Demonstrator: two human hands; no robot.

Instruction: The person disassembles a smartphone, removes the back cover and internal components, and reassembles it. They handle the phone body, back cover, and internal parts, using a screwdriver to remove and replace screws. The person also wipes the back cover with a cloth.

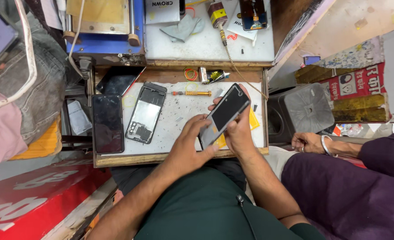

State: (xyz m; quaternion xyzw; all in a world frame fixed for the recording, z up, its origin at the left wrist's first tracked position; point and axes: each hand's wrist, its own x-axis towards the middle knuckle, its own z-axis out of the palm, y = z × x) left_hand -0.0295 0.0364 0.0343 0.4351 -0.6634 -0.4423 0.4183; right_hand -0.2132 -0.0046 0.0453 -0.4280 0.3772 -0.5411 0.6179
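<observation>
A dark phone screen panel [226,112] is held tilted over the pull-out work tray [179,155]. My right hand [239,133] cradles it from underneath, fingers wrapped behind its far edge. My left hand [192,140] grips its near lower end, thumb pressed along the edge. On the tray to the left lie an opened phone frame [145,114] and a black phone [108,123] with a dark screen. A small yellow-handled screwdriver [191,93] rests just beyond my hands.
A blue machine [103,38] and a white bench top [206,42] with a cloth and small tools stand behind the tray. Another person in purple sits at the right, hand [310,142] on their knee. A dark plastic stool [301,111] stands nearby.
</observation>
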